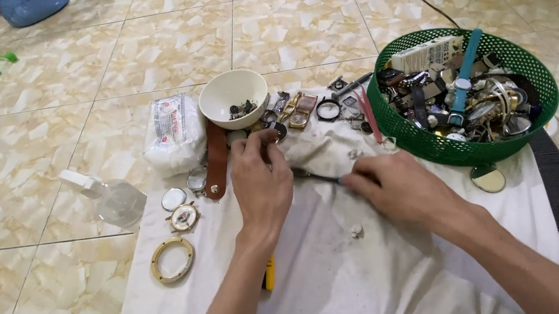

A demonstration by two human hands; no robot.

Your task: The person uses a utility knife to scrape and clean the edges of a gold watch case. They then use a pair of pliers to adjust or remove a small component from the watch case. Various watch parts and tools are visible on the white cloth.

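Observation:
My left hand rests on the stained white cloth and pinches a small dark round watch part between its fingertips. My right hand grips a thin dark tool whose tip points left toward the left hand. Beside the left hand lie a brown leather strap, a watch movement, a round glass and a gold-coloured case ring. A yellow tool handle shows under my left forearm.
A white bowl with small parts stands at the cloth's far edge. A green mesh basket full of watches and straps sits at the right. A white packet and a clear spray bottle lie at the left on the tiled floor.

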